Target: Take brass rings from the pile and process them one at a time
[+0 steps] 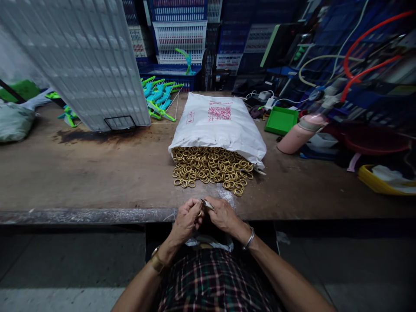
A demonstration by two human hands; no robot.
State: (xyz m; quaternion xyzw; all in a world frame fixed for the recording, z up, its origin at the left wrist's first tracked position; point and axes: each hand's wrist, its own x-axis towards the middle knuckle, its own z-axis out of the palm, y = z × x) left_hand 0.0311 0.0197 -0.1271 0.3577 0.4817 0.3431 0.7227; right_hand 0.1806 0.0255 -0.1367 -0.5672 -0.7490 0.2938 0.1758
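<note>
At the table's front edge, my left hand (pixel 187 217) is closed with a gold-coloured ring (pixel 200 213) pinched in its fingers. My right hand (pixel 225 215) grips a small knife-like tool (pixel 208 205), pale along its length with a dark tip; its exact kind is hard to make out. The tool's tip meets the ring at the left fingertips. Just beyond both hands, a heap of gold-coloured rings (pixel 211 165) spills from the mouth of a white woven sack (pixel 201 125) with red print, which lies on its side.
Left of the sack stands a translucent ribbed panel (pixel 97 65), with green and blue plastic pieces (pixel 160 97) beside it. To the right are a green tray (pixel 282 120), a pink bottle (pixel 300 134) and a yellow basket (pixel 383 182). Stacked crates (pixel 180 39) fill the back.
</note>
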